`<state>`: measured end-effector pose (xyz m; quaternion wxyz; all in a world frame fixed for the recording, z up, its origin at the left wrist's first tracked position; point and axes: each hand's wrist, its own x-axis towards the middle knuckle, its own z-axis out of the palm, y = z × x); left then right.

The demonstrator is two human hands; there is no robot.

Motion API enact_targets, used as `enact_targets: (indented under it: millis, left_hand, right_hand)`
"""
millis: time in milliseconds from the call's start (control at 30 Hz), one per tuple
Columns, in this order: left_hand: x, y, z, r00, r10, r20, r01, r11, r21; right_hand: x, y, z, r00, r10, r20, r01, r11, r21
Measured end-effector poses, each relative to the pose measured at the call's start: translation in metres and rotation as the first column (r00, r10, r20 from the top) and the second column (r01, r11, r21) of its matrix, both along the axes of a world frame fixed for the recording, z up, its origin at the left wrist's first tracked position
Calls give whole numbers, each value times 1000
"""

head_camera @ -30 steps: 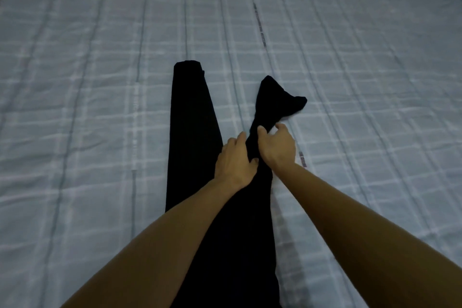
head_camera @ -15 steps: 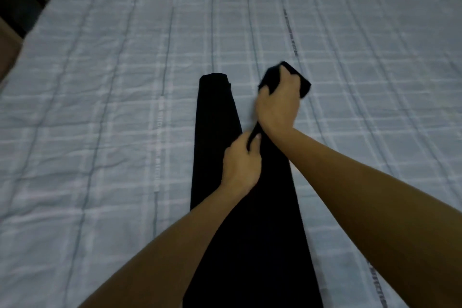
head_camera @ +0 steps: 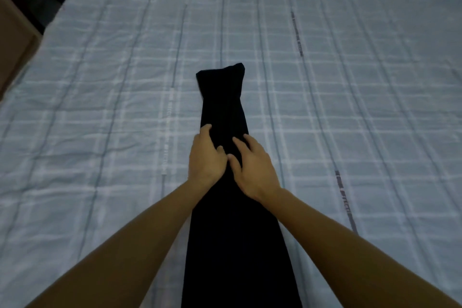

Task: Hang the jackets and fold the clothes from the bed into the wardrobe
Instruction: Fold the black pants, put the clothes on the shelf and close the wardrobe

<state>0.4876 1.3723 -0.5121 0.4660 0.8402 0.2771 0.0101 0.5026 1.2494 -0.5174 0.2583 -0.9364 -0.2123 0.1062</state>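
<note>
The black trousers (head_camera: 225,107) lie as one long narrow strip down the middle of the checked bedspread (head_camera: 100,107), the narrow end farthest from the person. Midway along the trousers, the left hand (head_camera: 203,160) and right hand (head_camera: 253,170) rest side by side on the fabric. Their fingers are loosely spread and pressing flat, gripping nothing.

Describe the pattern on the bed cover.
The bed cover is pale blue, checked; head view.
</note>
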Motion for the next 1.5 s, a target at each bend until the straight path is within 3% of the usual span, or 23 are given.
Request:
enact_targets:
  millis: [200, 400, 567, 733, 1033, 1133, 1233, 1400, 1500]
  left_hand:
    - [-58, -2, 4, 999, -34, 21, 29, 980, 196]
    - [-178, -18, 2, 927, -375, 6, 337, 841, 422]
    - [-292, -57, -6, 824, -556, -108, 538, 709, 456]
    - [-398, -100, -9, 751, -635, -181, 653, 674, 347]
    - [-542, -139, 11, 609, -741, -283, 764, 451, 462]
    - [-573, -148, 13, 591, -721, -361, 775, 383, 504]
    - [-581, -153, 14, 615, -671, -414, 764, 376, 525]
    - [-574, -164, 16, 674, -604, -426, 720, 406, 562]
    - [-568, -175, 22, 668, -537, -516, 738, 386, 554]
  right_hand:
    - [-77, -22, -10, 988, 136, 78, -123, 980, -153]
    - [-163, -42, 4, 975, 218, -42, -222, 947, -231]
    - [-243, -78, 11, 966, 237, -100, -256, 923, -285]
    - [-327, -119, 11, 953, 279, -120, -303, 890, -342]
    - [-472, -193, 25, 953, 284, -106, -300, 932, -204]
    - [-508, -221, 27, 915, 393, -94, -403, 874, -273]
    - [-528, -232, 23, 898, 432, -88, -429, 810, -400]
    - [-529, -223, 32, 926, 359, -118, -372, 813, -448]
    - [-529, -221, 36, 916, 369, -155, -396, 774, -495]
